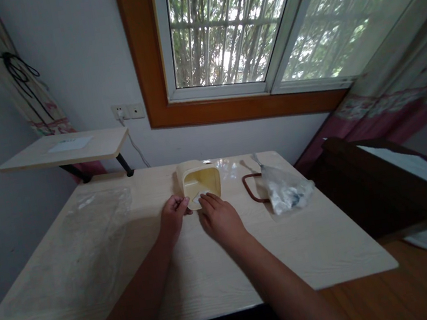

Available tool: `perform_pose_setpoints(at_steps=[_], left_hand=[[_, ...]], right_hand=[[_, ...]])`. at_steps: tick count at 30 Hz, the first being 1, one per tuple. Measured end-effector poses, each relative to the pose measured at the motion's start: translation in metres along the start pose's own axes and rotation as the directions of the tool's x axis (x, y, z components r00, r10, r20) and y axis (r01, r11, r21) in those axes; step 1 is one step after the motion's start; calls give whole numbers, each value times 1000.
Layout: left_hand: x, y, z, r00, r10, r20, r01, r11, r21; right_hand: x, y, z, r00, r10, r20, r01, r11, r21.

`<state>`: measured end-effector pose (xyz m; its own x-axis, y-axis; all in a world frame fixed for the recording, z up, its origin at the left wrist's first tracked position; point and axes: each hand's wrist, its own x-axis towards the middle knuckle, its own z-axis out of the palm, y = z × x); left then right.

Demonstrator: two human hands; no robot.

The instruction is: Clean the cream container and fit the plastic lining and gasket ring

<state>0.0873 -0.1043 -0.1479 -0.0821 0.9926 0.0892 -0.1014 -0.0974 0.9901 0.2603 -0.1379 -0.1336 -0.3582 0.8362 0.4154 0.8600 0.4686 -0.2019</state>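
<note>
A cream plastic container (210, 175) lies on the table with its rounded-square opening facing me. My left hand (172, 215) is closed at the lower left corner of its rim, thumb and fingers pinched together. My right hand (221, 216) has its fingers bent over the lower rim, with the tips just inside the opening. A small white piece (197, 198), flat and pale, shows by the right fingertips at the container's lower wall. The undersides of the right fingers are hidden, so their exact hold is hard to make out.
To the right lie a clear plastic bag (290, 191) with small parts and a reddish-brown handle-shaped loop (248, 189). A flattened clear plastic sheet (98, 228) covers the table's left side. A raised shelf (32, 155) stands at the back left, below a wall socket (127, 111).
</note>
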Motion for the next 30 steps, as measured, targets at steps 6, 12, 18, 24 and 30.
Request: perform_pose_setpoints(at_steps=[6,12,18,24,30], left_hand=[[0,-3,0,1000,15,18,-16,999,39],[-1,0,1,1000,-4,-8,4,999,41],[0,0,3,1000,-19,-2,19,999,36],[0,-1,2,1000,-20,5,19,999,41],[-1,-1,1,1000,-12,5,11,998,58]], right_hand=[[0,-6,7,990,-140,-16,141,983,117],[0,-7,3,993,-117,-12,118,987,108],[-1,4,-2,1000,-13,-8,13,999,41],[-3,2,1,994,-106,-18,107,987,122],[-3,-5,2,988,-151,-26,153,973,175]])
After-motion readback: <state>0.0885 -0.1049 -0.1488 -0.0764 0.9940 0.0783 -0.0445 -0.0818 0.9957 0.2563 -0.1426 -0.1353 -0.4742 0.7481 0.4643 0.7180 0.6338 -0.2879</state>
